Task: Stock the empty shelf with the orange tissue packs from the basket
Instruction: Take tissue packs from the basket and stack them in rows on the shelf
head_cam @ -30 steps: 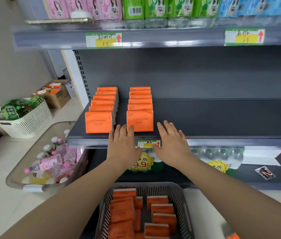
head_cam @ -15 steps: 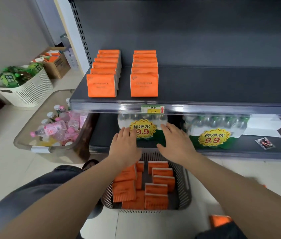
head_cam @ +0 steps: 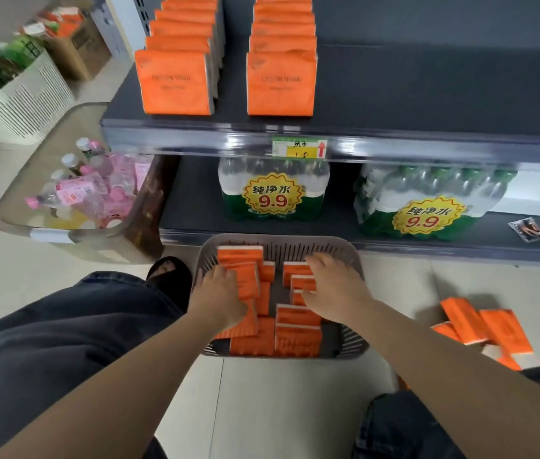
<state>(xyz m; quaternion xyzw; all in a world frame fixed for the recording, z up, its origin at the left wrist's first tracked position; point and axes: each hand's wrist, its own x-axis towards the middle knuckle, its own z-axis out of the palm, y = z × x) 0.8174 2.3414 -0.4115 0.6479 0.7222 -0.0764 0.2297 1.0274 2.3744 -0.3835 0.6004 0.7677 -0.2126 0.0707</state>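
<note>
A grey slatted basket on the floor holds several orange tissue packs. My left hand reaches into its left side and lies on a pack standing on edge. My right hand is over the right side, fingers spread and touching the packs there. Neither hand lifts a pack. On the dark shelf above, two rows of orange packs stand upright, the left row and the right row.
More orange packs lie loose on the floor at right. Two bottled-water bundles sit on the bottom shelf behind the basket. A clear tub of bottles, a white basket and a cardboard box stand at left. My foot touches the basket.
Both hands have dropped from the shelf edge down into the basket, and the view has tilted down with them. The rows on the shelf are unchanged.
</note>
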